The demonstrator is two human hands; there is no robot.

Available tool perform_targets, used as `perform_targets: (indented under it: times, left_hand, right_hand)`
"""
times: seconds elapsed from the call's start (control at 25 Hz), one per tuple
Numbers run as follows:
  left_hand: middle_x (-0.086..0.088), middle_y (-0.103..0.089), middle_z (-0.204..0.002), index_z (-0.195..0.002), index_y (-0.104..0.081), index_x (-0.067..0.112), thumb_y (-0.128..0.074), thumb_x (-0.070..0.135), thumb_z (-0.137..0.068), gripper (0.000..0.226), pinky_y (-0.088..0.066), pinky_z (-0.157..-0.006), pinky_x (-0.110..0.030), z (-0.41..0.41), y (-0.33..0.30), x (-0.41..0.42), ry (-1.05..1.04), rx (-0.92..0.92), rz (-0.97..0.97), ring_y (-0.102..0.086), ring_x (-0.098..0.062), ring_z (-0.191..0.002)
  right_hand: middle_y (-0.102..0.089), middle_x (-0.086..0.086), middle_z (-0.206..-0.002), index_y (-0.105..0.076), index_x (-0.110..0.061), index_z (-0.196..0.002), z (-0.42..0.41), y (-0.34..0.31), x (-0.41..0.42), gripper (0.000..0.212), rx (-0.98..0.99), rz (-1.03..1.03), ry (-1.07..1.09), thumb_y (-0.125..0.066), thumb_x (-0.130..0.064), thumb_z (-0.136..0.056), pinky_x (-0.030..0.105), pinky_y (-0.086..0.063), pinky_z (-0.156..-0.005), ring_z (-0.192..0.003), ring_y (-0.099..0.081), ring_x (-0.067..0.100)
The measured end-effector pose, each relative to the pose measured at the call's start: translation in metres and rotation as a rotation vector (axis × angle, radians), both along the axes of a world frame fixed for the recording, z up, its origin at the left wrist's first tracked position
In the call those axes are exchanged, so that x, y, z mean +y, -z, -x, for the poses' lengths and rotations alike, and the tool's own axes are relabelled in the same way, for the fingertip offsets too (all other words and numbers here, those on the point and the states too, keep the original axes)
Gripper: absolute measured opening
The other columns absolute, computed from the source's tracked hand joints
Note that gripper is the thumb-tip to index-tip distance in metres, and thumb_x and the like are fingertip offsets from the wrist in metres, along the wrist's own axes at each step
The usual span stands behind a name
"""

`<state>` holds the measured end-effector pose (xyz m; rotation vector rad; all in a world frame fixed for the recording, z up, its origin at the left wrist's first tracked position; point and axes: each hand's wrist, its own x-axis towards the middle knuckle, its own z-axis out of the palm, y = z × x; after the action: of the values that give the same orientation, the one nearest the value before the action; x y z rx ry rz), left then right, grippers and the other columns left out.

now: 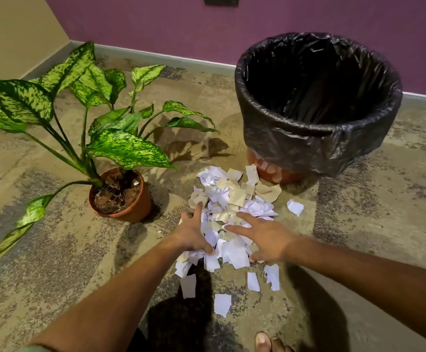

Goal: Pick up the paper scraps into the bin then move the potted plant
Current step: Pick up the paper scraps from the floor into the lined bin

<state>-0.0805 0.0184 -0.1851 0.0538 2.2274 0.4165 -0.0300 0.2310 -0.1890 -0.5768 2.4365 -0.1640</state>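
A heap of white and beige paper scraps (232,199) lies on the floor in the middle. My left hand (194,232) rests on the heap's left side with fingers spread. My right hand (262,237) lies on the heap's right side, fingers straight and spread. Neither hand holds a scrap. A bin (316,107) lined with a black bag stands behind the heap to the right, its inside dark. The potted plant (120,196), with spotted green leaves in a brown pot, stands left of the heap.
Loose scraps (222,304) lie nearer to me and one (295,207) to the right. A purple wall (257,26) with a skirting runs behind the bin. My foot (265,342) shows at the bottom edge. Long leaves (11,237) reach out to the left.
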Motion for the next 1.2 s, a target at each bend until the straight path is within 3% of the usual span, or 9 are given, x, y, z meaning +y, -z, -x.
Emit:
perform_targets:
  times: [0.08, 0.2, 0.36, 0.48, 0.64, 0.8, 0.96, 1.08, 1.2]
  left_hand:
    - [-0.02, 0.012, -0.156, -0.15, 0.01, 0.032, -0.085, 0.015, -0.068, 0.127, -0.041, -0.101, -0.036, -0.007, 0.004, 0.009, 0.034, 0.012, -0.032, -0.027, -0.037, -0.141]
    - [-0.019, -0.032, -0.147, -0.148, -0.024, 0.025, -0.075, 0.002, -0.073, 0.094, -0.049, -0.089, -0.032, -0.011, 0.015, 0.015, 0.096, 0.12, -0.05, -0.05, -0.033, -0.123]
    - [-0.015, -0.064, -0.119, -0.116, -0.065, 0.006, -0.053, -0.008, -0.08, 0.04, -0.052, -0.087, -0.03, -0.003, 0.012, 0.017, 0.155, 0.289, -0.015, -0.061, -0.027, -0.108]
    - [-0.021, -0.068, -0.1, -0.104, -0.067, -0.002, -0.047, -0.013, -0.076, 0.036, -0.052, -0.076, -0.033, 0.006, 0.001, 0.018, 0.061, 0.35, -0.003, -0.064, -0.031, -0.099]
    - [-0.022, -0.066, -0.104, -0.096, -0.067, -0.008, -0.048, -0.012, -0.078, 0.026, -0.045, -0.066, -0.032, 0.016, -0.007, 0.012, 0.055, 0.45, -0.017, -0.062, -0.033, -0.095]
    - [-0.026, -0.067, -0.093, -0.09, -0.067, -0.01, -0.051, -0.013, -0.074, 0.022, -0.034, -0.055, -0.029, 0.021, -0.01, 0.01, -0.007, 0.522, -0.07, -0.063, -0.038, -0.087]
    - [-0.018, -0.069, -0.092, -0.095, -0.069, 0.0, -0.051, -0.01, -0.076, 0.028, -0.032, -0.049, -0.019, 0.022, -0.02, 0.02, -0.068, 0.513, -0.085, -0.061, -0.027, -0.076]
    - [-0.012, -0.068, -0.097, -0.1, -0.071, 0.004, -0.051, -0.007, -0.078, 0.031, -0.031, -0.038, -0.008, 0.02, -0.023, 0.023, -0.082, 0.544, -0.112, -0.055, -0.018, -0.072]
    - [-0.011, -0.069, -0.096, -0.095, -0.071, 0.005, -0.05, -0.003, -0.081, 0.027, -0.035, -0.048, -0.014, 0.018, -0.03, 0.026, -0.103, 0.584, -0.137, -0.059, -0.021, -0.074]
  right_hand:
    - [-0.02, 0.003, -0.159, -0.025, -0.038, -0.151, 0.001, 0.001, -0.009, 0.071, 0.061, -0.009, -0.063, -0.061, -0.021, -0.091, 0.037, -0.049, -0.092, -0.128, -0.049, 0.031]
    - [-0.045, 0.005, -0.142, -0.043, -0.027, -0.143, 0.003, -0.003, -0.012, 0.051, 0.115, -0.016, -0.079, -0.057, -0.019, -0.094, 0.039, -0.05, -0.091, -0.118, -0.056, 0.033]
    - [-0.06, 0.002, -0.119, -0.06, -0.023, -0.127, 0.01, -0.02, -0.004, 0.042, 0.25, 0.061, 0.04, -0.052, -0.004, -0.091, 0.037, -0.05, -0.088, -0.11, -0.059, 0.026]
    - [-0.064, 0.001, -0.118, -0.066, -0.021, -0.12, 0.016, -0.033, 0.004, 0.037, 0.262, 0.059, 0.082, -0.053, -0.005, -0.089, 0.032, -0.046, -0.088, -0.113, -0.059, 0.022]
    - [-0.07, -0.003, -0.105, -0.073, -0.022, -0.107, 0.025, -0.068, 0.009, 0.027, 0.361, 0.219, 0.21, -0.06, -0.007, -0.089, 0.03, -0.052, -0.085, -0.095, -0.064, 0.014]
    - [-0.063, -0.013, -0.082, -0.075, -0.026, -0.093, 0.042, -0.138, 0.01, 0.02, 0.541, 0.425, 0.354, -0.064, -0.01, -0.089, 0.006, -0.043, -0.059, -0.069, -0.058, -0.001]
    - [-0.071, -0.002, -0.094, -0.076, -0.016, -0.101, 0.062, -0.2, 0.016, 0.022, 0.826, 0.552, 0.467, -0.067, -0.005, -0.085, 0.021, -0.046, -0.074, -0.083, -0.061, 0.008]
    - [-0.068, -0.009, -0.094, -0.076, -0.018, -0.1, 0.077, -0.221, 0.03, 0.024, 0.957, 0.577, 0.564, -0.065, -0.005, -0.083, 0.019, -0.046, -0.08, -0.089, -0.06, 0.005]
    - [-0.064, -0.014, -0.088, -0.077, -0.02, -0.098, 0.089, -0.223, 0.046, 0.025, 1.018, 0.586, 0.659, -0.062, -0.008, -0.081, 0.019, -0.047, -0.078, -0.085, -0.061, 0.004]
